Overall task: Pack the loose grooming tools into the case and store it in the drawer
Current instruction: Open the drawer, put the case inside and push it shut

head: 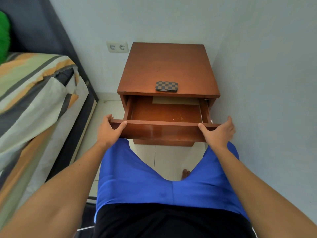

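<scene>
Brown wooden nightstand (169, 66) ahead, I see drawer (164, 130) pulled open. Left hand (109, 130) clamps left end of drawer front, thumb on top edge, fingers wrapped behind. Right hand (218, 132) grips right end likewise. Checkered case (166, 86) shut, on nightstand top near front edge. Bed (34, 100) left.

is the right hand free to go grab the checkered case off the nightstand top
Probably not yet: the right hand grips the drawer front. The path to the checkered case looks clear, since nothing stands around it, so letting go should be enough.
</scene>
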### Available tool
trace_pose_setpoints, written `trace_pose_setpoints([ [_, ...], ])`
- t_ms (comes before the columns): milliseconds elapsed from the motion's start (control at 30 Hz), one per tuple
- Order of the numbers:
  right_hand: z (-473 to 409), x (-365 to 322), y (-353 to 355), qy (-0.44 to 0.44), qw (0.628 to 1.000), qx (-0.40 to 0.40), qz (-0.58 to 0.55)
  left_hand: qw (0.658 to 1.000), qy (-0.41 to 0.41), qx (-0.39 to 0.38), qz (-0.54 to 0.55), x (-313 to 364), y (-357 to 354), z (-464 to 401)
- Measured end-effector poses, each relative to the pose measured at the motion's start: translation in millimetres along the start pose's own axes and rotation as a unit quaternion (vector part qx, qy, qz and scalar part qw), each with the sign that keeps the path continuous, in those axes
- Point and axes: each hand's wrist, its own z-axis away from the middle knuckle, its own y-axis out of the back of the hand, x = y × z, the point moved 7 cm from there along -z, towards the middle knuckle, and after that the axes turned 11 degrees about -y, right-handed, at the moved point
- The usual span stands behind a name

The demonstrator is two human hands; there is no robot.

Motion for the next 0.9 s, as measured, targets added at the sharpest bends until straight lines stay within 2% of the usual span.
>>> trace_pose_setpoints([
  [100,2.3,-33.2,-5.4,0.088,0.995,-0.002,0.047,0.999,-0.031,-0.016,-0.040,17.9,7.2,-21.8],
  [267,-2.5,-96.3,-40.4,0.196,0.974,-0.072,0.089,0.983,-0.133,-0.053,-0.115,75.0,-4.0,-78.1],
  [567,-32.5,-190.3,-111.4,0.324,0.913,-0.175,0.173,0.911,-0.282,-0.162,-0.252,136.8,-67.0,-170.9],
  [767,-59.3,-227.7,-146.0,0.364,0.859,-0.254,0.256,0.910,-0.270,-0.183,-0.257,139.1,-103.4,-218.7],
  [900,-67.1,-240.0,-156.5,0.390,0.824,-0.274,0.305,0.899,-0.281,-0.184,-0.280,129.5,-114.6,-225.9],
])
